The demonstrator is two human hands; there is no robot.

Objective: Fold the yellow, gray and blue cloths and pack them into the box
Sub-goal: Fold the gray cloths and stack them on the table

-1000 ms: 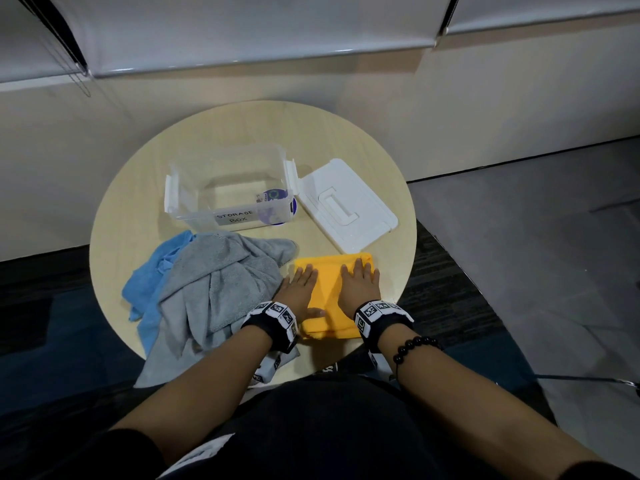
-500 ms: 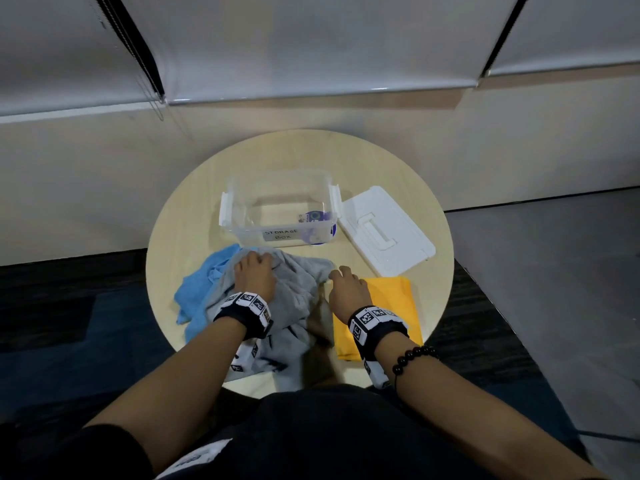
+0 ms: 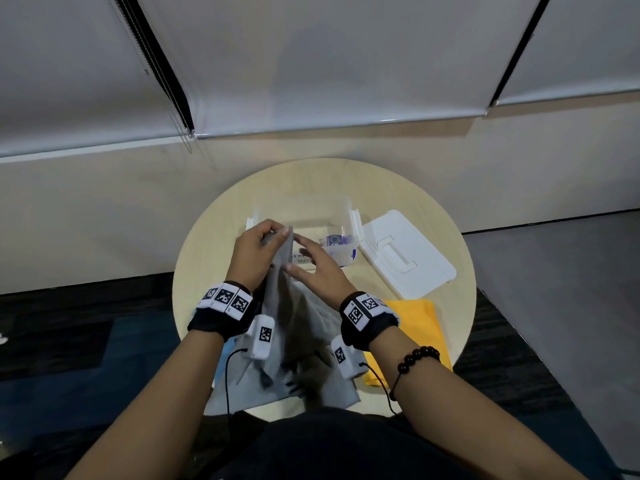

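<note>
The gray cloth (image 3: 298, 348) hangs lifted over the round table's near half. My left hand (image 3: 258, 251) pinches its top corner in front of the box. My right hand (image 3: 317, 268) lies against the raised cloth just below that corner, fingers straight. The folded yellow cloth (image 3: 419, 327) lies flat at the table's near right, partly behind my right wrist. Only a sliver of the blue cloth (image 3: 223, 355) shows under my left forearm. The clear storage box (image 3: 341, 216) stands open at mid-table, partly hidden by my hands.
The box's white lid (image 3: 405, 254) lies flat to the right of the box. The round wooden table (image 3: 214, 244) stands against a pale wall. Dark carpet surrounds it, and grey floor runs to the right.
Both hands left the yellow cloth, moved left to the gray cloth, and have raised it off the table. The camera view has tilted up.
</note>
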